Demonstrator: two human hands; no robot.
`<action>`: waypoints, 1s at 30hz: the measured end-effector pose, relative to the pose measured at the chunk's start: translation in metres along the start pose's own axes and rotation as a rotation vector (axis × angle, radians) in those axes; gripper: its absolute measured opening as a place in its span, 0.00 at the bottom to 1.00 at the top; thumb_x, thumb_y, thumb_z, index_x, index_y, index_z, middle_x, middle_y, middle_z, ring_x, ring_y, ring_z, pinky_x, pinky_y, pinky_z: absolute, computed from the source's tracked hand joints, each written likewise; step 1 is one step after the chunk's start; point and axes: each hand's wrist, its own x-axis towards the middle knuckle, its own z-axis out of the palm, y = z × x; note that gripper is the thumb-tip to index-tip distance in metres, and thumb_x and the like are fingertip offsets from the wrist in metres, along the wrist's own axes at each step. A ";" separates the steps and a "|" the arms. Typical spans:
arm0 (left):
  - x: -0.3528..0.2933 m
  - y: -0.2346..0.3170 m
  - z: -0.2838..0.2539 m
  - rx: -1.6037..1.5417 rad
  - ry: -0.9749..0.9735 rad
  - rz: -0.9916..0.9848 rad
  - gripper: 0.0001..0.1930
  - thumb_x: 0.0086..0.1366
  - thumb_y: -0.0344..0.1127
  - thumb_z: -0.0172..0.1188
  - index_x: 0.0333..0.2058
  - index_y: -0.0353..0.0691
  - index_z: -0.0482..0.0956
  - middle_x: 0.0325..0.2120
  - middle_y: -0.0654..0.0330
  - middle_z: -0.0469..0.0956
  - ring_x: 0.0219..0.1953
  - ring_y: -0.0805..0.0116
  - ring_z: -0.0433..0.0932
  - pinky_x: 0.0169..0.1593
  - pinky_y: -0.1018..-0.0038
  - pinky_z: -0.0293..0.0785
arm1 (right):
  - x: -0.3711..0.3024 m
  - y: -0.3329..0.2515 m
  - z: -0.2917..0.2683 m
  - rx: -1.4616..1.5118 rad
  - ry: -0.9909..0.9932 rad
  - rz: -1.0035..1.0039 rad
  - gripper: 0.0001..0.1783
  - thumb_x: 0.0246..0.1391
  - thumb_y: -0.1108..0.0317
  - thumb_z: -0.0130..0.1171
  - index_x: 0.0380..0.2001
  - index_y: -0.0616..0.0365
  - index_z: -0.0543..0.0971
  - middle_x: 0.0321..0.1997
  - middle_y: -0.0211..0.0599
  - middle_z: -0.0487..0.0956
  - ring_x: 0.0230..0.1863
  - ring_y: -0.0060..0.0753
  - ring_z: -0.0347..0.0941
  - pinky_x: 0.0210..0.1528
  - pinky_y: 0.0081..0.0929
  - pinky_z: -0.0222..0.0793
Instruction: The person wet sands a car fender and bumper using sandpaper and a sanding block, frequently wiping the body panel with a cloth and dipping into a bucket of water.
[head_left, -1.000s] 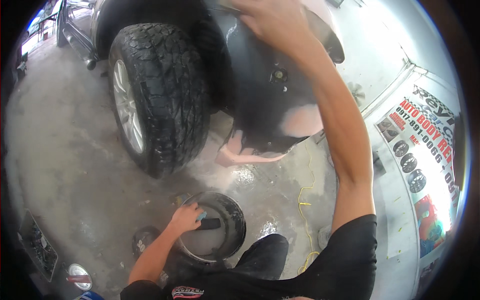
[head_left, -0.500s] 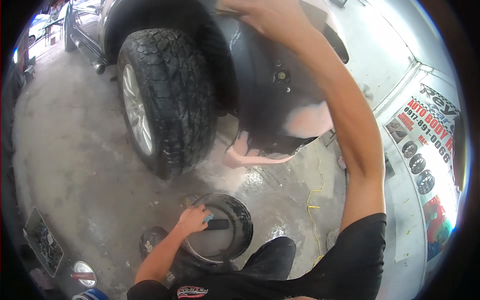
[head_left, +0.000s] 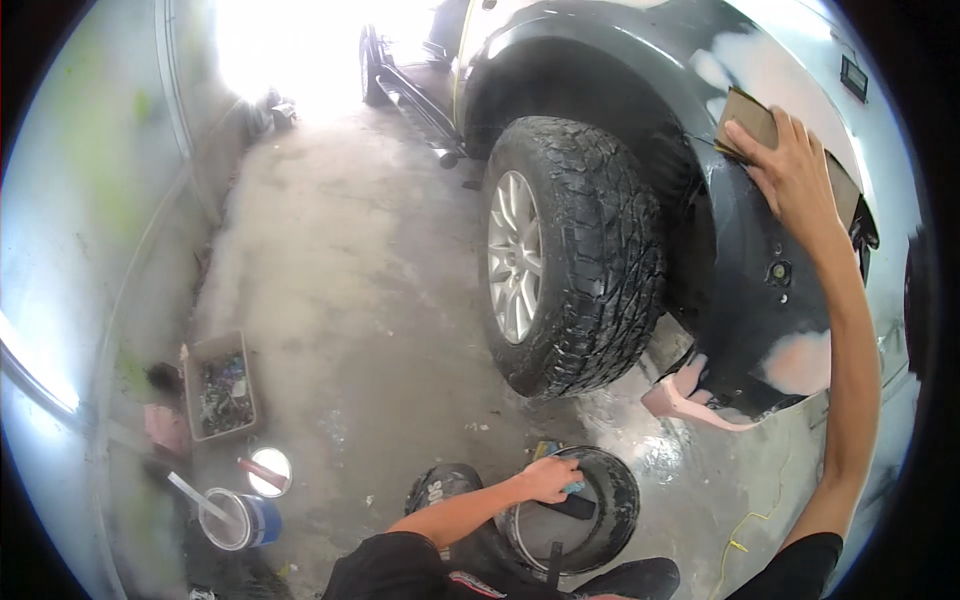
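My right hand [head_left: 795, 175] is closed on a folded brown sheet of sandpaper [head_left: 750, 122]. It presses the sheet against the dark grey car fender [head_left: 740, 235], which has pinkish filler patches. Down low, my left hand [head_left: 548, 480] is at the left rim of a black bucket [head_left: 628, 500] of cloudy grey water. Its fingers are closed on a small blue-green piece [head_left: 574, 488], perhaps a sponge or cloth. A dark rectangular block [head_left: 575, 507] lies just beside those fingers, over the water; whether they touch it I cannot tell.
A large tyre [head_left: 600, 270] with a silver rim stands left of the fender. On the floor at left are a grey bin [head_left: 250, 405] of scraps, a blue-and-white can [head_left: 262, 522] and its round lid [head_left: 280, 470]. A yellow cord [head_left: 738, 545] runs along the right.
The view has swung left, bringing the left wall and the can into sight. My right hand stays on the fender with the sandpaper, and my left hand stays at the bucket.
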 end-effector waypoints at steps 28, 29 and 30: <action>0.009 -0.005 -0.012 0.012 0.021 0.035 0.24 0.59 0.41 0.69 0.55 0.46 0.82 0.46 0.51 0.78 0.45 0.48 0.84 0.50 0.57 0.82 | -0.030 0.003 -0.040 0.207 -0.108 0.017 0.27 0.58 0.60 0.68 0.62 0.31 0.78 0.50 0.55 0.74 0.53 0.58 0.71 0.51 0.53 0.66; 0.009 -0.003 -0.015 -0.014 0.010 -0.008 0.24 0.58 0.42 0.69 0.55 0.48 0.82 0.47 0.53 0.78 0.46 0.47 0.84 0.52 0.55 0.81 | -0.046 0.010 -0.046 0.162 -0.099 0.040 0.26 0.59 0.60 0.67 0.61 0.31 0.78 0.50 0.55 0.74 0.53 0.58 0.71 0.52 0.53 0.66; 0.010 -0.002 -0.017 -0.039 -0.002 -0.052 0.25 0.57 0.42 0.69 0.55 0.50 0.83 0.48 0.54 0.79 0.48 0.47 0.83 0.53 0.53 0.80 | -0.058 0.014 -0.050 0.118 -0.088 0.064 0.25 0.59 0.60 0.67 0.60 0.32 0.79 0.50 0.54 0.74 0.54 0.58 0.71 0.53 0.53 0.66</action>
